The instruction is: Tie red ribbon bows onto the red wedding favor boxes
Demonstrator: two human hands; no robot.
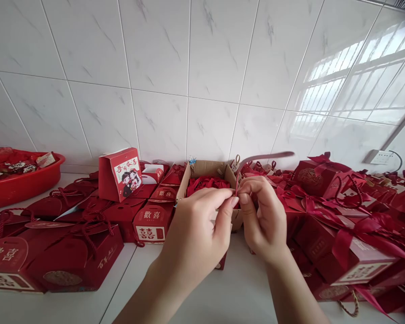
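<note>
My left hand point(200, 225) pinches a narrow dark red ribbon point(266, 156) between thumb and fingertips. The fingers of my right hand point(265, 220) are curled closed on the same ribbon, right beside the left fingertips. One free end of the ribbon arches up and off to the right above my hands. Behind them stands an open cardboard box point(180, 191) with a heap of red ribbons point(209, 183) inside. A red box below my hands is mostly hidden by them; only a lower corner point(222, 262) shows.
Red gift boxes point(77, 256) with cord handles crowd the left side, and one tent-shaped box point(119, 174) stands on top. Ribbon-tied red boxes point(344, 252) are stacked at right. A red plastic basin point(50, 180) sits far left. The tiled wall point(162, 121) closes off the back.
</note>
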